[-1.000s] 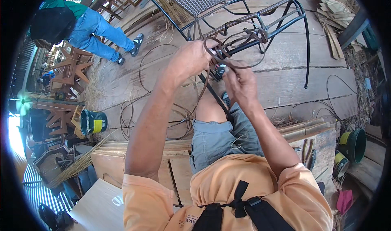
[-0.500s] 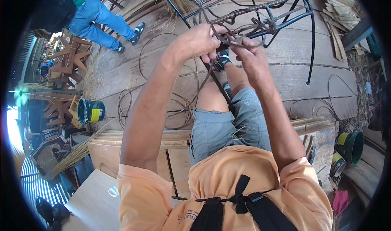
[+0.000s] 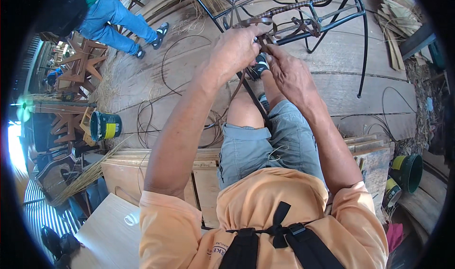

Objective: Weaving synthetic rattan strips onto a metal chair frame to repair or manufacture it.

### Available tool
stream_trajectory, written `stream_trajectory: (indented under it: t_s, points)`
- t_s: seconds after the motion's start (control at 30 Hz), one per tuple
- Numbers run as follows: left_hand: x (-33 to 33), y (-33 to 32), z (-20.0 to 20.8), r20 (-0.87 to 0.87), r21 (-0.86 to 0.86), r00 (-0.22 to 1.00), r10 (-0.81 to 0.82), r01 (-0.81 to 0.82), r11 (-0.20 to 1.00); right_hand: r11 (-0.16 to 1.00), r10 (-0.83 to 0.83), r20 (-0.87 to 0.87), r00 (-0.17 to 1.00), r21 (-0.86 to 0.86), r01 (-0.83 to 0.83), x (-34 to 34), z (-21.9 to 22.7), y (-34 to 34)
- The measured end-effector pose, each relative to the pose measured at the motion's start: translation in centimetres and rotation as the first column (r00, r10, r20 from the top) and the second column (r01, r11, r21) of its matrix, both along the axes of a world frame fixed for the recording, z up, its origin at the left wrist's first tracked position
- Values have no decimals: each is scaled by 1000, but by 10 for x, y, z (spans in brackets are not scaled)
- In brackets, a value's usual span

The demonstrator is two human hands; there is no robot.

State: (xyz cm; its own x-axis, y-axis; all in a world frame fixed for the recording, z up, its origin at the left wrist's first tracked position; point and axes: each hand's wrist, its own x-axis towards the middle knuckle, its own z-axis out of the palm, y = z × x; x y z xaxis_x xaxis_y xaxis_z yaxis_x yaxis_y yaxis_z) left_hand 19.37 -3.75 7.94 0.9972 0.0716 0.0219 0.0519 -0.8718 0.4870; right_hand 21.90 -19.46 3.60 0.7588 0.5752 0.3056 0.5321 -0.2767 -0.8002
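Stretching across the upper half, the plank floor (image 3: 341, 91) bore the black frame (image 3: 332, 25), which stood toward 1 o'clock. A co-worker (image 3: 106, 20) in blue jeans stood near 10 o'clock, and a dark green bucket (image 3: 103, 125) sat at 9 o'clock. Toward 12 o'clock, the left hand (image 3: 231, 51) and right hand (image 3: 291, 77) nearly met at the frame's near end, both with fingers closed on the brown strip (image 3: 259, 20), which looped above the left knuckles.
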Motion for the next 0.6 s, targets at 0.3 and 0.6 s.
stream_trajectory:
  t_s: [0.3,0.6]
  points:
    - [-52,-32,-40,589,291,808,1,-214,932,988,118,-333,935,134,-77,2,-3,-20]
    - [-20,-20,-59,642,283,765,56,-304,910,981,80,-436,896,193,7,-10,-7,-15]
